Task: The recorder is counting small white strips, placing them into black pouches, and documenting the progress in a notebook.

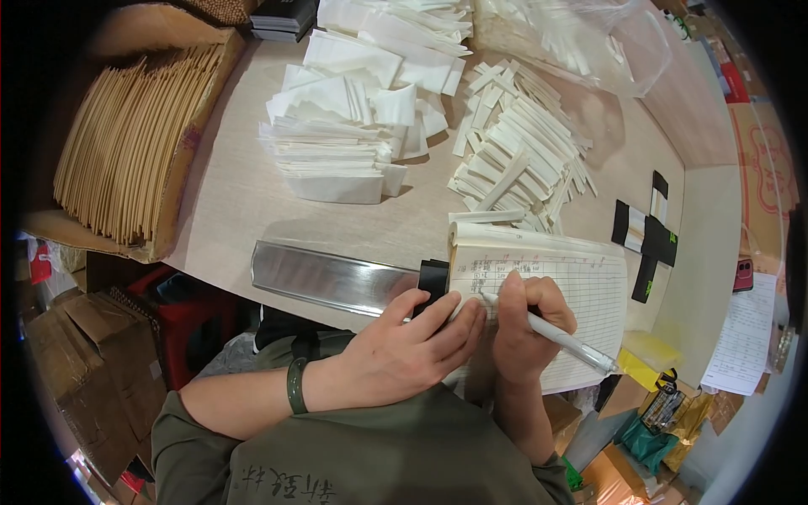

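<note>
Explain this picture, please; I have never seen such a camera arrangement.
No machine is here, only a person's left hand and right hand, both bare. The picture comes from a fisheye camera on that person's head, looking down, so straight edges bend. The right hand has a white pen in its grip, at an open notebook; the left hand lies at the notebook's left side. On the table are folded white pieces, white strips, a shiny metal piece and a clear plastic bag. At left, a carton holds thin brown pieces.

Handwriting [507, 268] on the notebook [581, 311], dark characters [288, 483] on the shirt [362, 442], print on white sheet [742, 337] and carton [749, 135]
</note>
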Available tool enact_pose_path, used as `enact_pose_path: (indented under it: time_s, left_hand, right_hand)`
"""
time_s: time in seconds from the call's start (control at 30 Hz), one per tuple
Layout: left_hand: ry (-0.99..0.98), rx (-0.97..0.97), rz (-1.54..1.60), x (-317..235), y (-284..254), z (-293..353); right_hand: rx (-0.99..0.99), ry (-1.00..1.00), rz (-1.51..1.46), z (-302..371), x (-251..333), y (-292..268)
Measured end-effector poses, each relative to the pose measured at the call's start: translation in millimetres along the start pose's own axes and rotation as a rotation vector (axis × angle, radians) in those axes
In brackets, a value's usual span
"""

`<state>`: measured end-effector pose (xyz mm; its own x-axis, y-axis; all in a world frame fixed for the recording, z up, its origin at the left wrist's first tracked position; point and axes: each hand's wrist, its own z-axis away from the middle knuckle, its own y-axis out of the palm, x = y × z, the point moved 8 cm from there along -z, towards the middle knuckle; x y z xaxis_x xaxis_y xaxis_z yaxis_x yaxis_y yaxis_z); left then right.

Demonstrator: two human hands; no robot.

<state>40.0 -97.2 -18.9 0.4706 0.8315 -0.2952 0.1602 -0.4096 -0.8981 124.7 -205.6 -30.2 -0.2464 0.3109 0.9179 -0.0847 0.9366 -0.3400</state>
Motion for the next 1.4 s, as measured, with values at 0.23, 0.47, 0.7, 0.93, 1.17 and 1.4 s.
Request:
enact_pose_path:
  time_s: [0.23,0.47,0.7,0.93,1.17,1.4]
  left_hand:
    - [-0.002,0.008,0.023,0.6,1.2,1.0]
    - [-0.002,0.001,0.026,0.6,0.8,0.3]
    - [-0.001,0.005,0.01,1.0,0.6,-0.1]
    - [0.0,0.023,0.006,-0.8,0.3,-2.1]
    - [-0.022,0.022,-0.046,0.1,1.6,-2.7]
    - [0.035,0.057,-0.024,-4.6,0.8,-7.5]
  right_hand:
    - [0.028,0.003,0.033,-0.8,1.4,2.3]
    - [0.029,-0.031,0.044,-0.7,3.1,2.0]
    - [-0.003,-0.01,0.036,-0.8,3.3,1.3]
    - [-0.006,0.003,0.015,-2.3,4.0,2.6]
    - [-0.073,0.443,-0.335,-6.2,-15.6,-14.1]
    - [0.025,0.229,-0.06,-7.4,-18.1,-19.6]
